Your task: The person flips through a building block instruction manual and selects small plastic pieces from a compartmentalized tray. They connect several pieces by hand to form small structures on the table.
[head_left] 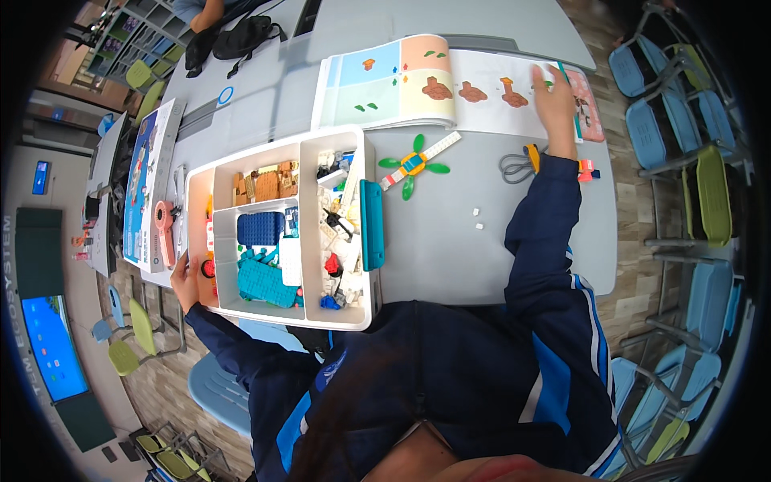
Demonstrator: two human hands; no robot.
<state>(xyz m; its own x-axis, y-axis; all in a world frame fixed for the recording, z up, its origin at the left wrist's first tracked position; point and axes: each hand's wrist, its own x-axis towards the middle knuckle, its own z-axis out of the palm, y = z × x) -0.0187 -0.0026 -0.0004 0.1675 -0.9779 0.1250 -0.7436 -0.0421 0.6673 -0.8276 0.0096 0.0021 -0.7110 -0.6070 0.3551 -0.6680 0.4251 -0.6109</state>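
Observation:
A white compartment tray (pixel 365 145) of building bricks sits at the table's near left, its near edge by my body. My left hand (pixel 186 283) grips its left wall. Brown, blue, teal and white bricks fill the sections. Beyond the tray lies an open instruction booklet (pixel 385 60) with pictures of brown brick builds. My right hand (pixel 554 95) rests on its right page with the fingers apart, partly covering a picture. Between tray and booklet is a built brick piece (pixel 413 165) with green leaf-shaped blades, an orange middle and a white beam.
Two small white pieces (pixel 478 218) lie on the grey table (pixel 442 257). A grey cable coil (pixel 516 167) is beside my right forearm. A pink handheld fan (pixel 165 231) and a flat box (pixel 144 185) stand left of the tray. Someone's arm (pixel 207 14) shows at the far left.

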